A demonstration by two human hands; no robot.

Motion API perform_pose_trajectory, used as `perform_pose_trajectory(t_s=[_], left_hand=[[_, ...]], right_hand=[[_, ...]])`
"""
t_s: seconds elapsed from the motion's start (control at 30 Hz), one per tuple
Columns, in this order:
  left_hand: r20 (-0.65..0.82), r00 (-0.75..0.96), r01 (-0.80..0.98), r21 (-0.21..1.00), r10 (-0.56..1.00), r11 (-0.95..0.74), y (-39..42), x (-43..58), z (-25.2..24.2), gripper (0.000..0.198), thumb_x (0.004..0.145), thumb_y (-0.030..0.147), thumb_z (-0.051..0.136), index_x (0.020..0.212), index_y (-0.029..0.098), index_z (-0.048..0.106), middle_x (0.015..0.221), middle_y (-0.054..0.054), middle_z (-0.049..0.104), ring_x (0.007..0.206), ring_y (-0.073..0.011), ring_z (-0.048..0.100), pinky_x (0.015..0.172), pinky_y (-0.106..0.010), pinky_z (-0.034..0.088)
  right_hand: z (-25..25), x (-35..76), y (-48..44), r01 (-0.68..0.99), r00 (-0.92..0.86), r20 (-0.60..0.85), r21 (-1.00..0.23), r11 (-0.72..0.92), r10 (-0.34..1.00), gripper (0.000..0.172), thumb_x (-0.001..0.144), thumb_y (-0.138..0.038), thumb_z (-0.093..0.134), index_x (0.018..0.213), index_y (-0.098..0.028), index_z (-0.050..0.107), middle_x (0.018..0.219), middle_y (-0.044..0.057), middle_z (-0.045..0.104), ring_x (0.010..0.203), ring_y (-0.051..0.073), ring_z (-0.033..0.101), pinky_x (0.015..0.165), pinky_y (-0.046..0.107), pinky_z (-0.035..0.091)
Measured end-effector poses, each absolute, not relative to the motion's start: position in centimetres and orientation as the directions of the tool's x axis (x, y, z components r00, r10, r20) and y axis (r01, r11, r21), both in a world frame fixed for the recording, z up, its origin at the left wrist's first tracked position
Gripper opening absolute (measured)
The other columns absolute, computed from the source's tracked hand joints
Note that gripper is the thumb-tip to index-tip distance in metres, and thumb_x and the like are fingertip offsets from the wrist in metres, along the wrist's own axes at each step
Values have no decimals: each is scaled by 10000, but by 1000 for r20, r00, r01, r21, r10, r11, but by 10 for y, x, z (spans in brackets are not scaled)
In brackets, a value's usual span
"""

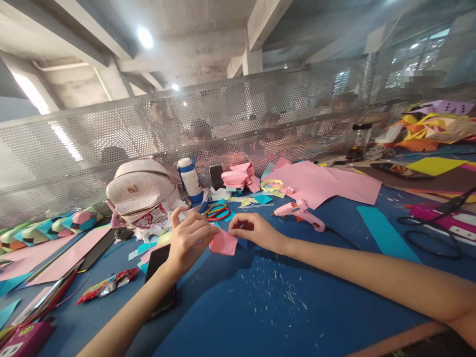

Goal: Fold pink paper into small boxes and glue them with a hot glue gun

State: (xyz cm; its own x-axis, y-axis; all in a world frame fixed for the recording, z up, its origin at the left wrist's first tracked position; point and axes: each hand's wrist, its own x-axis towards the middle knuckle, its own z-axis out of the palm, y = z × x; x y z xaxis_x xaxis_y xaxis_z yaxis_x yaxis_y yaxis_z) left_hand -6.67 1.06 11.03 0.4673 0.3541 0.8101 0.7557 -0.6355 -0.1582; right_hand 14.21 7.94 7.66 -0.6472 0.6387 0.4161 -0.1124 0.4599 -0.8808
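Note:
Between my two hands, just above the blue table, is a small folded piece of pink paper (223, 244). My left hand (189, 238) pinches its left side, fingertips bent over the upper edge. The thumb and forefinger of my right hand (255, 232) are closed at its upper right corner. A bit of blue paper shows behind the pink one; whether it is attached I cannot tell. Just beyond my hands lie scissors (217, 213) with red and yellow handles. To the right of my right hand a pink hot glue gun (300, 214) rests on the table.
A pale backpack (143, 188) and white-and-blue bottle (189, 178) stand behind. Large pink sheets (320, 179) lie at the back. A dark phone (159, 277) is under my left forearm, near a red snack wrapper (107, 286). A perforated metal screen (230, 119) borders the table; people sit beyond.

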Motion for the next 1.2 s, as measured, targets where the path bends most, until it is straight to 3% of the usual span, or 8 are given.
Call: perform_pose_trajectory(t_s=[0.1, 0.27, 0.4, 0.53, 0.63, 0.77, 0.97, 1.2], left_hand=[[794, 512, 732, -204, 328, -650, 7, -63, 111, 139, 920, 178, 634, 831, 264, 696, 719, 60, 733, 755, -149, 641, 1072, -468, 184], [805, 506, 749, -232, 309, -621, 1, -58, 109, 185, 901, 239, 663, 745, 320, 723, 1084, 0, 722, 1049, -221, 588, 1100, -524, 153], [771, 568, 710, -282, 289, -645, -2, -56, 109, 172, 888, 259, 675, 742, 338, 721, 1189, -7, 671, 1154, -243, 526, 1120, -530, 162], [755, 602, 690, -328, 260, -645, -3, -56, 108, 71, 871, 281, 696, 908, 341, 704, 1373, -27, 532, 1259, -251, 461, 1155, -514, 171], [768, 605, 675, -357, 208, -646, 0, -59, 105, 541, 864, 321, 700, 1359, 340, 482, 1594, -81, 193, 1392, -283, 335, 1185, -531, 157], [767, 613, 642, -345, 188, -685, 7, -61, 98, 1046, 823, 338, 736, 1558, 304, -9, 1634, -123, -72, 1490, -358, 124, 1176, -623, 106], [719, 601, 706, -271, 349, -655, 11, -57, 94, 1154, 767, 433, 757, 1556, 190, -49, 1611, -264, 4, 1471, -443, 152, 1135, -684, 151], [649, 578, 745, -172, 494, -645, 9, -52, 91, 962, 846, 279, 623, 1554, 172, -20, 1590, -269, 141, 1476, -414, 157, 1142, -667, 121]], right_hand=[[81, 143, 79, -145, -717, 394, -891, 430, 575, 230, 801, -380, 740, 892, -186, 656, 840, 6, 668, 755, 133, 625, 683, 254, 496], [87, 144, 73, -186, -775, 388, -895, 406, 499, 298, 770, -316, 773, 962, -212, 571, 853, -18, 655, 759, 132, 660, 703, 269, 534], [89, 146, 71, -163, -750, 452, -833, 528, 482, 509, 744, -280, 802, 1166, -247, 519, 1033, 13, 620, 846, 140, 639, 729, 278, 547], [94, 150, 69, -20, -694, 634, -490, 872, 340, 778, 777, -378, 783, 1426, -326, 357, 1410, 88, 394, 1274, 237, 448, 1012, 414, 465], [97, 155, 66, 127, -680, 710, -129, 984, 180, 791, 833, -471, 712, 1476, -306, 283, 1502, 126, 275, 1413, 290, 258, 1127, 510, 310], [96, 158, 60, 190, -716, 693, 311, 931, -85, 612, 880, -486, 658, 1387, -249, 412, 1429, 107, 446, 1403, 260, 283, 1170, 482, 188], [98, 153, 46, 164, -771, 618, 427, 889, -155, 61, 937, -281, 601, 988, -260, 628, 1239, 21, 641, 1265, 209, 468, 1124, 409, 281], [103, 149, 23, 53, -832, 496, 519, 853, -250, 335, 928, -58, 479, 746, -280, 651, 928, -10, 694, 962, 168, 589, 992, 277, 442]])
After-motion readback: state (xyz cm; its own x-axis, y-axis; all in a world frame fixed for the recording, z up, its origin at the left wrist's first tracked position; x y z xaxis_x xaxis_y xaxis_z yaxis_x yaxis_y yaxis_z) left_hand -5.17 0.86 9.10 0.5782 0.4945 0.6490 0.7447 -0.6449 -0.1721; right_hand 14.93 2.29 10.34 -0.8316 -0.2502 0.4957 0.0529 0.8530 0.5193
